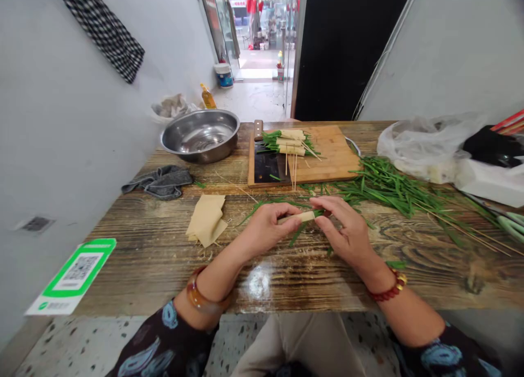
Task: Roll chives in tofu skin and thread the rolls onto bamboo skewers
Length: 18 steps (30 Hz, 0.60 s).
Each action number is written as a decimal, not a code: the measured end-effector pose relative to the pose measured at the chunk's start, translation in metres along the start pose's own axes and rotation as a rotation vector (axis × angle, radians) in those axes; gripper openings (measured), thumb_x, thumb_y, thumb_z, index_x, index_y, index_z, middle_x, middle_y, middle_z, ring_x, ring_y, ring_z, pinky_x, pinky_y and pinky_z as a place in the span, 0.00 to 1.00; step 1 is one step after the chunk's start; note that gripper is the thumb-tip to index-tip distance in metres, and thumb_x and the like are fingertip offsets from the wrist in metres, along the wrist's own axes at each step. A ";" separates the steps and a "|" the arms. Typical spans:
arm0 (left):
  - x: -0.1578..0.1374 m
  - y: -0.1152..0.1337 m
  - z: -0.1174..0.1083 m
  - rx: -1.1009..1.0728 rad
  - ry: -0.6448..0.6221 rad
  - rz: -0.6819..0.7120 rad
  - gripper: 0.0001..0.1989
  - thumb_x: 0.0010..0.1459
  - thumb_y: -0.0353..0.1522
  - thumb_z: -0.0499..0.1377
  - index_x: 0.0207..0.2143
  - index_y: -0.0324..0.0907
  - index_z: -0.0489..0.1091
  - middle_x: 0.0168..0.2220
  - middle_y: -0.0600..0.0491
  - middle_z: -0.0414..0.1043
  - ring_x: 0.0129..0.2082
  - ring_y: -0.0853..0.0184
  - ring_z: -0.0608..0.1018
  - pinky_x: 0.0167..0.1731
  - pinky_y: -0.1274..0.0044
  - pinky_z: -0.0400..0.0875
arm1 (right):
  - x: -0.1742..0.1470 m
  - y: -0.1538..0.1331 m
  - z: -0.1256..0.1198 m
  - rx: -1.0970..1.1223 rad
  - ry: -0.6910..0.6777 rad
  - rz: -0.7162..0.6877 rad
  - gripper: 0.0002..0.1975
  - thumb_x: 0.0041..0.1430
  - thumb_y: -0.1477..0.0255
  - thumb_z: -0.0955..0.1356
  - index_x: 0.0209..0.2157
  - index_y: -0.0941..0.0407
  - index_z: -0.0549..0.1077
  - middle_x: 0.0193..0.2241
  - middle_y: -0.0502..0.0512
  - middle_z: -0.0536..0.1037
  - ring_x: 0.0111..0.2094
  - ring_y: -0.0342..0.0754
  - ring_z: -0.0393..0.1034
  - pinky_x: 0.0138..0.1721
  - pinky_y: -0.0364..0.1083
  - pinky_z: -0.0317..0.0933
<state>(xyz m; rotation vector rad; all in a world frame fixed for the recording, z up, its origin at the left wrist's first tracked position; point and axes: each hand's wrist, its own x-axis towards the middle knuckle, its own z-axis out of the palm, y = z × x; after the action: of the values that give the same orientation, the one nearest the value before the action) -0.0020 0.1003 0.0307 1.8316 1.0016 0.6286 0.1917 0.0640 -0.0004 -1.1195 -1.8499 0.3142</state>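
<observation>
Over the middle of the table, my left hand (272, 224) is closed around a rolled tofu sheet (305, 217) with green chives inside. My right hand (344, 224) pinches the chives at the roll's right end. Loose tofu sheets (207, 219) lie stacked left of my left hand. Beyond my hands, finished rolls (291, 142) with wooden skewers rest on the cleaver (270, 164) and the cutting board (327, 153). A heap of loose chives (393, 186) spreads on the table to the right of the board.
A steel basin (200, 134) stands at the back left, with a grey cloth (164, 181) in front of it. Plastic bags (426, 148) sit at the back right. Long thin skewers (470, 229) lie at the right. A QR code card (76, 276) is at the left table edge.
</observation>
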 end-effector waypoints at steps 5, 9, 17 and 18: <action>-0.001 0.004 0.004 0.050 0.037 0.078 0.09 0.55 0.33 0.58 0.35 0.40 0.75 0.34 0.53 0.77 0.34 0.69 0.76 0.36 0.79 0.68 | 0.001 0.002 0.003 -0.025 -0.022 -0.004 0.18 0.59 0.65 0.67 0.51 0.52 0.69 0.49 0.59 0.73 0.51 0.53 0.67 0.53 0.54 0.62; 0.000 0.004 0.008 0.008 0.073 0.059 0.08 0.54 0.33 0.59 0.36 0.39 0.73 0.33 0.52 0.77 0.32 0.69 0.76 0.33 0.79 0.68 | -0.001 0.005 0.007 0.011 -0.023 0.038 0.11 0.59 0.68 0.67 0.44 0.53 0.73 0.39 0.54 0.79 0.40 0.48 0.74 0.43 0.48 0.68; 0.008 -0.010 0.012 0.075 0.179 0.048 0.07 0.52 0.34 0.60 0.32 0.38 0.71 0.29 0.53 0.74 0.28 0.70 0.73 0.29 0.79 0.67 | 0.006 0.006 -0.005 0.042 0.021 0.164 0.11 0.60 0.68 0.65 0.43 0.55 0.73 0.37 0.54 0.79 0.34 0.46 0.73 0.35 0.44 0.66; 0.009 -0.012 0.011 0.076 0.198 0.052 0.07 0.52 0.33 0.59 0.32 0.38 0.71 0.28 0.54 0.73 0.28 0.70 0.72 0.28 0.80 0.66 | 0.005 0.011 -0.012 0.048 0.092 0.232 0.12 0.61 0.67 0.64 0.44 0.55 0.73 0.37 0.54 0.79 0.34 0.46 0.73 0.35 0.44 0.66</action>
<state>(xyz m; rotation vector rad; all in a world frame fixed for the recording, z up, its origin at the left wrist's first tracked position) 0.0066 0.1050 0.0148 1.8940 1.1239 0.8260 0.2063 0.0711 0.0023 -1.2968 -1.6267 0.4303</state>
